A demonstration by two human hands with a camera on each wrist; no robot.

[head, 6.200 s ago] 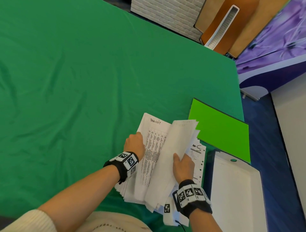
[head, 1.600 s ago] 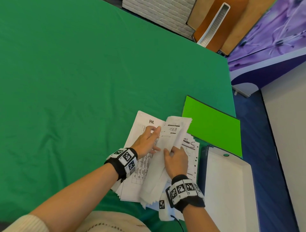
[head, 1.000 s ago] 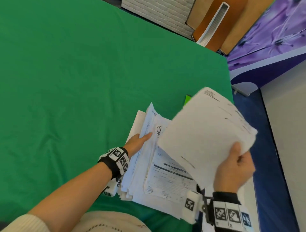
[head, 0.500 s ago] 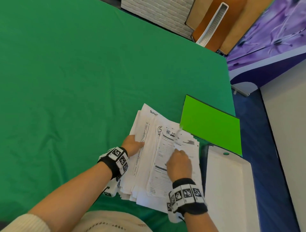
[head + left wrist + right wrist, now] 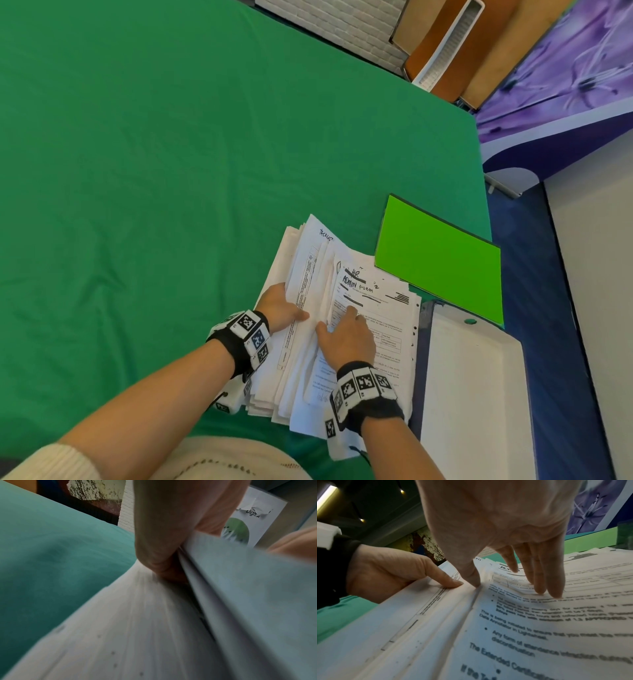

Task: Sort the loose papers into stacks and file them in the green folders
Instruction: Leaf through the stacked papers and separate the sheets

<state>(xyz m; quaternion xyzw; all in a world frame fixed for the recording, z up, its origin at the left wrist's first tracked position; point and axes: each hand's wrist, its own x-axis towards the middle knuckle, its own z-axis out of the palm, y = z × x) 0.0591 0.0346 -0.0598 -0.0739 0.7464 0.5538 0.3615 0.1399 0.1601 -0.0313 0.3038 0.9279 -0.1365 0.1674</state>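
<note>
only overhead, green folder (image 5: 438, 270) beside papers (image 5: 373, 308), wrist views blurred

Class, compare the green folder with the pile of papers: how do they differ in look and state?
The green folder is plain bright green and lies flat and shut; the pile of papers is white, printed, handwritten on, splayed and uneven. No hand touches the folder; both hands are on the pile. Both lie on the green cloth.
</note>
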